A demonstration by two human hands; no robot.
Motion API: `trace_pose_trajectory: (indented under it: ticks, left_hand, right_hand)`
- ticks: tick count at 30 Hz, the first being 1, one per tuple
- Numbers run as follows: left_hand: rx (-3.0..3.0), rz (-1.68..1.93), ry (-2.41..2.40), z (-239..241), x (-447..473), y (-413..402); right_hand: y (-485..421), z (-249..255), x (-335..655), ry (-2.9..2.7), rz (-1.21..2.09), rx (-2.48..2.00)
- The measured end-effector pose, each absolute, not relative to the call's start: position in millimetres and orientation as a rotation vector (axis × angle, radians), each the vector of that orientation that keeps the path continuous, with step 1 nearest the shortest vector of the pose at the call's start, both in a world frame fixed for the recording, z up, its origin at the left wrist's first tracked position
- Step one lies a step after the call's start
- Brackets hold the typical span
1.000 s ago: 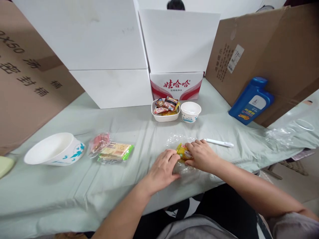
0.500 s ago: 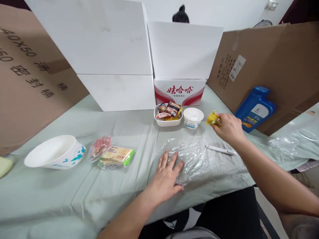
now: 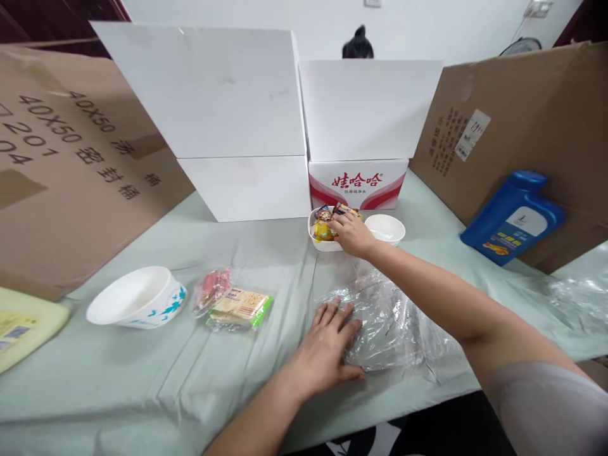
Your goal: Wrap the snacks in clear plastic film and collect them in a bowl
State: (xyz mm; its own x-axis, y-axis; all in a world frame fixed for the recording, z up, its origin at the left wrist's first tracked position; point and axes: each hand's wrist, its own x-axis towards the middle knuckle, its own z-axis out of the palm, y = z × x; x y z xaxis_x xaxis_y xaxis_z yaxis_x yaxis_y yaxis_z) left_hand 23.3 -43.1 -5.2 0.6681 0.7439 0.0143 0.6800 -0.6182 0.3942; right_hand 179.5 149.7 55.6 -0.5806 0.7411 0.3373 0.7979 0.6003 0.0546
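Observation:
My left hand (image 3: 327,345) lies flat, fingers spread, on the left edge of a crumpled clear plastic bag (image 3: 399,323) on the pale green table cover. My right hand (image 3: 352,233) reaches far forward over a small white snack bowl (image 3: 317,244). Its bent fingers rest on a yellow snack packet (image 3: 323,232) among several wrapped snacks in that bowl. A small white paper cup bowl (image 3: 387,228) stands just right of my right hand.
A large white bowl (image 3: 137,297) and two snack bags (image 3: 237,307) lie at the left. White boxes (image 3: 247,126) and brown cardboard sheets (image 3: 71,171) wall in the back and sides. A blue bottle (image 3: 513,218) leans at the right. Another person's head (image 3: 357,45) shows behind the boxes.
My right hand carried the yellow packet from the plastic bag, past the right side, to the snack bowl. My left hand flattened onto the bag and stayed there.

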Motion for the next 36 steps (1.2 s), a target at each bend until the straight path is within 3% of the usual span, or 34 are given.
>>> trace_pose_trajectory:
  ticks: [6,11,13,21,29,36]
  left_hand:
    - [2.535,0.356,1.089,8,15,-45]
    - [2.478,0.289,1.054,15,-5,-44]
    - [2.442,0.242,1.058,18,-13,-44]
    - [2.163,0.350,0.960,37,-33,-37]
    - [1.570,0.663,1.172,26,-28,-26]
    - [1.883,0.559,1.515,8,-8,-21]
  right_hand:
    - [88,66,214,-2.426,-0.048,-1.020]
    - [-11,56,261,-2.755,0.724,-0.820]
    - [-43,46,283,-2.781,0.836,-0.857]
    - [-103,9,333,-2.599,0.497,-1.103]
    - [-89,1,327,-1.843,0.743,-1.387]
    - [-28,6,313,-1.808,0.557,-1.805]
